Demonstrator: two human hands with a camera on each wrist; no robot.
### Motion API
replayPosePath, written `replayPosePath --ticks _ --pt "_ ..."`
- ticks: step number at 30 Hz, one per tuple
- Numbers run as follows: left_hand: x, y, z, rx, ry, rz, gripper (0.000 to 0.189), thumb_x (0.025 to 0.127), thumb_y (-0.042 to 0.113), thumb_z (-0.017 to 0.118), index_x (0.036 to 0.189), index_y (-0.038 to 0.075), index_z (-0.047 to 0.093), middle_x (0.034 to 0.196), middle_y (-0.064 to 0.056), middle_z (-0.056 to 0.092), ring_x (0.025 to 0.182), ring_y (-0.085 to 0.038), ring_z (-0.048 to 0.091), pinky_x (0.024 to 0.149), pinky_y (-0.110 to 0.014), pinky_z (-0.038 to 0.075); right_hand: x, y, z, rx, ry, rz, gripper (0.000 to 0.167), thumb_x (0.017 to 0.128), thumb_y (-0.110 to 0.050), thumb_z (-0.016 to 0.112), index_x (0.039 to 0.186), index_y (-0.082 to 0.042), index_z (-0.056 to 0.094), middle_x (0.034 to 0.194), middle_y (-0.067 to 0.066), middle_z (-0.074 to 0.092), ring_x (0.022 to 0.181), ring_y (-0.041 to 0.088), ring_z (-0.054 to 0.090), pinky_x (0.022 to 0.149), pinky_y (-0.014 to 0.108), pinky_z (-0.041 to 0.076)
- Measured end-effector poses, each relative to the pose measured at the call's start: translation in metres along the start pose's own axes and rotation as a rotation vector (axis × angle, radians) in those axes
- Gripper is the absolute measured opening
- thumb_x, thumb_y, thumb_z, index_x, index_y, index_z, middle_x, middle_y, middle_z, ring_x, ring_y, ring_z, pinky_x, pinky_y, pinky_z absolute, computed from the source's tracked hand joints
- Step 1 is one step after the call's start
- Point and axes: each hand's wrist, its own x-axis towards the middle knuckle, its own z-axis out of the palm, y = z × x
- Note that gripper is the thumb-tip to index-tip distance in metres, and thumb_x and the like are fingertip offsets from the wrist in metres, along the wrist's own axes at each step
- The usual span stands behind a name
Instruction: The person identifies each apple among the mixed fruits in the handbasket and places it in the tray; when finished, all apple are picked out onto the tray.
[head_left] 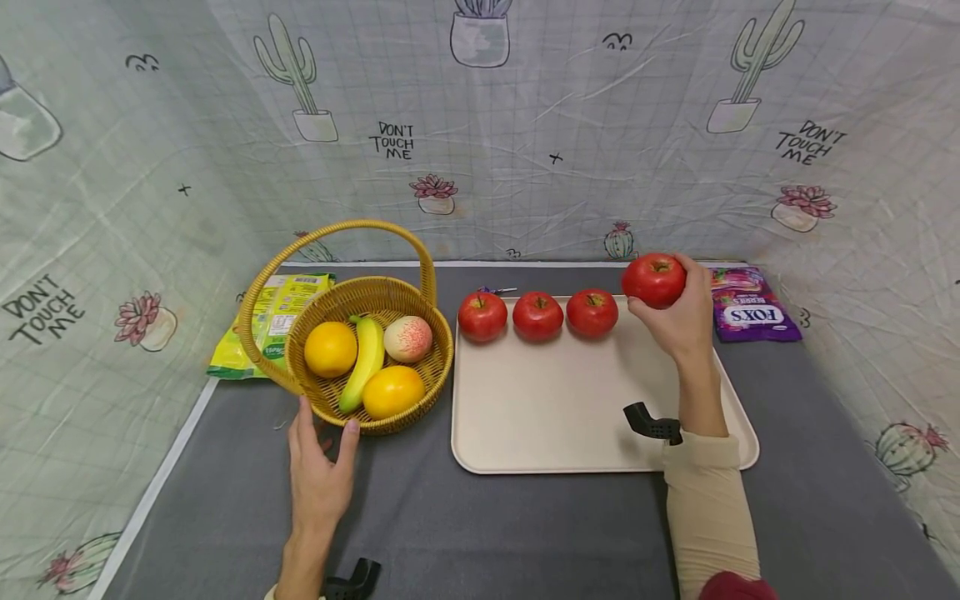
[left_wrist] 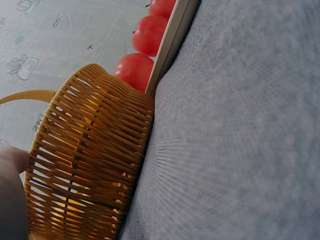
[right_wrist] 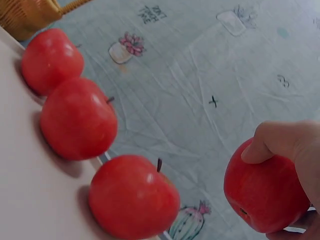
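My right hand (head_left: 678, 321) holds a red apple (head_left: 654, 281) above the back right of a cream tray (head_left: 585, 400); in the right wrist view, the thumb lies across the apple's side. Three more red apples (head_left: 537, 317) sit in a row along the tray's back edge. At the front of a wicker basket (head_left: 375, 287), my left hand (head_left: 321, 475) touches the rim with spread fingers and thumb. Inside the basket lie a banana (head_left: 365, 362), a peach (head_left: 408, 338) and two round orange-yellow fruits, one an orange (head_left: 330, 349). The left wrist view shows the basket's woven side.
Behind the basket lies a yellow-green packet (head_left: 281, 312), partly hidden by it. To the tray's right rear is a purple Fox's candy bag (head_left: 753, 308). The basket's tall handle (head_left: 360, 224) arches over it. A printed cloth stands behind the grey tabletop (head_left: 480, 533).
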Motion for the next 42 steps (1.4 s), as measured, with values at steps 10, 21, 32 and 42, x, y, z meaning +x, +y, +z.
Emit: replayPosePath --ticks 10,21,32,42 --pt "0.000 0.000 0.000 0.000 0.002 0.003 0.083 0.099 0.033 0.062 0.162 0.014 0.011 0.161 -0.019 0.026 0.136 -0.038 0.044 0.102 -0.057 0.046 0.006 0.033 -0.002 -0.034 -0.020 0.114 0.089 0.078 -0.020 0.079 0.152 -0.006 0.031 0.151 0.020 0.036 0.139 0.038 0.039 0.114 0.060 0.038" --pt "0.000 -0.001 0.000 -0.004 0.007 0.004 0.082 0.100 0.032 0.062 0.163 0.015 0.011 0.161 -0.018 0.026 0.135 -0.037 0.044 0.100 -0.055 0.046 0.008 0.053 0.000 -0.074 -0.094 0.223 0.093 0.080 -0.020 0.079 0.155 -0.004 0.026 0.155 0.024 0.032 0.141 0.042 0.036 0.115 0.062 0.036" --pt "0.000 0.000 0.001 -0.002 0.011 0.011 0.082 0.099 0.032 0.062 0.162 0.014 0.012 0.161 -0.019 0.027 0.136 -0.039 0.043 0.100 -0.055 0.046 0.007 0.071 0.011 -0.095 -0.142 0.246 0.100 0.078 -0.026 0.084 0.154 0.000 0.024 0.152 0.028 0.033 0.140 0.045 0.037 0.117 0.061 0.034" --pt "0.000 0.000 0.001 -0.002 0.013 0.008 0.082 0.099 0.032 0.062 0.162 0.015 0.012 0.162 -0.018 0.026 0.136 -0.039 0.043 0.100 -0.056 0.047 0.008 0.071 0.015 -0.083 -0.188 0.282 0.106 0.078 -0.028 0.086 0.156 -0.004 0.019 0.155 0.026 0.031 0.142 0.044 0.035 0.116 0.062 0.034"
